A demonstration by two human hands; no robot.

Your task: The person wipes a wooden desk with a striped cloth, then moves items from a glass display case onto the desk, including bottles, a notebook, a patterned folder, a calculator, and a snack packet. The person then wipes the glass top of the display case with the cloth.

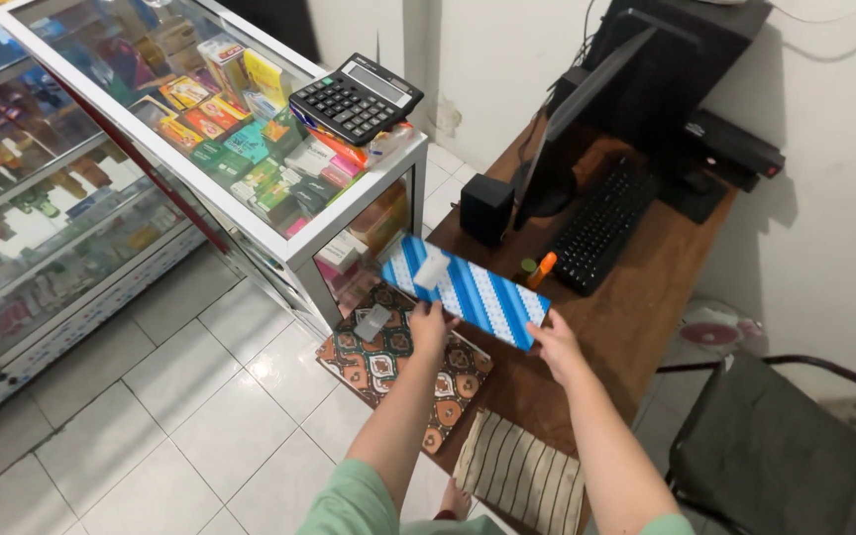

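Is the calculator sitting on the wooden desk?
No, the calculator sits atop the glass display case, not on the wooden desk.

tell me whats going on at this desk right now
A person holds a flat blue-and-white striped parcel with both hands: left hand on its near edge, right hand at its right corner. It is above a wooden desk, over a brown patterned parcel. A striped one lies nearer. A glass display case with a calculator stands to the left.

Glossy blue-and-white striped wrapping paper (pixel 473 287) lies above a matt wooden desk (pixel 636 317), beside a shiny glass display case (pixel 200 109).
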